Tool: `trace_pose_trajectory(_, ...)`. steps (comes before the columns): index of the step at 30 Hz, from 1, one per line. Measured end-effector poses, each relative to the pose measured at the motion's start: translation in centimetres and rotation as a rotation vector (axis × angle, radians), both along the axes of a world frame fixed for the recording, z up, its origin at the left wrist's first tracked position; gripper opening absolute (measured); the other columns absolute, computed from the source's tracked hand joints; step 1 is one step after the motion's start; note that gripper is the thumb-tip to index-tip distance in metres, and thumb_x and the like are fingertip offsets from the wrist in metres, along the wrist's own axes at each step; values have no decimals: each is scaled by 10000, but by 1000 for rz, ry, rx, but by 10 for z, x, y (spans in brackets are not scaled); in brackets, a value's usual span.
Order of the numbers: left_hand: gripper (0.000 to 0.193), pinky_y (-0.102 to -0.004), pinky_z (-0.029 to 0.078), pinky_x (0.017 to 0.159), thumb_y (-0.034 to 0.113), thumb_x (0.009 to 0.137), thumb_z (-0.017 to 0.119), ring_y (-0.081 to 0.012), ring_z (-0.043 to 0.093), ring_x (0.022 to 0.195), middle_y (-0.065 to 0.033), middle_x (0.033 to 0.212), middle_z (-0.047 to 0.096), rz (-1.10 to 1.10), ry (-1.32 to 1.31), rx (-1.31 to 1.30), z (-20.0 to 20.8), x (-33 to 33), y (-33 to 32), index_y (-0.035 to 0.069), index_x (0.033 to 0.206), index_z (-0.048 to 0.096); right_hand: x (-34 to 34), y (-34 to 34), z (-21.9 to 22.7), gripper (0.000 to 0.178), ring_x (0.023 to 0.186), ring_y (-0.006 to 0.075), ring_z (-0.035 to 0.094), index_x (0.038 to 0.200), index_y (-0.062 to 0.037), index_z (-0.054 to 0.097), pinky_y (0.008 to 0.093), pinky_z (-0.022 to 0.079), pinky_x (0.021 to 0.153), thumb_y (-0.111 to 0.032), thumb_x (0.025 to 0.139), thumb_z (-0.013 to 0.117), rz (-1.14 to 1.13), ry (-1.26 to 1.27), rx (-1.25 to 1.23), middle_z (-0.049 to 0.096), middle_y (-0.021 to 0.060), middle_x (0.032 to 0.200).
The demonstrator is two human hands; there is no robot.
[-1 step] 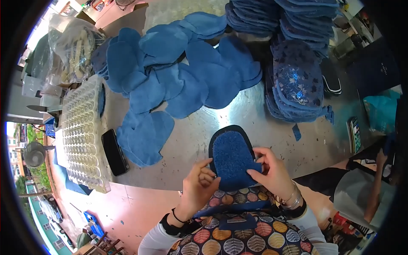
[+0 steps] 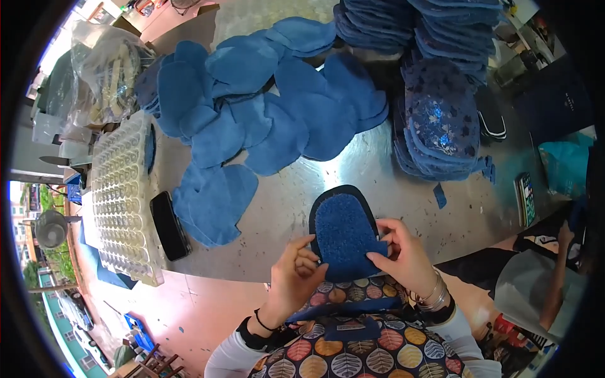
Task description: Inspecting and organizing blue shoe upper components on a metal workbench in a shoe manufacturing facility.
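Note:
A rounded blue plush pad with a black rim (image 2: 343, 227) lies at the table's front edge, partly over it. Its lower end is a smoother blue fabric, close to my lap. At its left edge, my left hand (image 2: 295, 272) is closed, with curled fingers and the thumb against the lower corner. My right hand (image 2: 403, 255) pinches the right edge, its thumb on top of the blue fabric and the fingers beside and behind the rim. Beyond the pad, smooth blue fabric cutouts (image 2: 277, 138) are spread in overlapping heaps.
Stacked dark blue patterned pieces (image 2: 441, 120) stand at the right. A black phone (image 2: 169, 225) lies left, beside a clear plastic tray with round cups (image 2: 120, 201). Another phone (image 2: 525, 200) sits near the right edge, with a person's arm (image 2: 558, 277) beyond. A blue scrap (image 2: 440, 196) lies on the metal table (image 2: 283, 217).

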State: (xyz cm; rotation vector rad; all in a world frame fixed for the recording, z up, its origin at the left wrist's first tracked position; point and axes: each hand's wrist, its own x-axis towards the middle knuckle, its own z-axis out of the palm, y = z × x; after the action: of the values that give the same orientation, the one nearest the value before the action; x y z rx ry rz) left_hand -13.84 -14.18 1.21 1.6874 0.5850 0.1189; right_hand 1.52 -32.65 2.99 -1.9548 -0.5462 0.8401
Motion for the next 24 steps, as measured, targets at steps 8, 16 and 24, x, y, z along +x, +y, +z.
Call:
trace_pose_trajectory(8,582,-181,490,625,-100,745,736,-70,600,772,-51,926,576,37,5,11,3,-7,-2,2,1264,492,-3,-10,5,542,605,97,526,1286,-49,447,242,450,572,-100,820,720,-18,47,-63,551,28,730)
trace_pose_trajectory(16,504,-204,513,639,-121,756,708,-99,628,793,-75,937,585,18,13,109,0,-12,2,-7,1200,500,-1,-9,6,484,603,96,533,1257,-46,458,239,447,571,-79,837,696,6,7,-56,551,31,709)
trace_pose_trajectory(24,450,-210,519,614,-140,730,690,-111,636,752,-97,955,586,-24,-9,205,2,-9,3,0,1145,589,-2,-7,8,469,593,102,553,1231,-41,474,243,453,564,-79,823,703,7,2,-70,556,33,698)
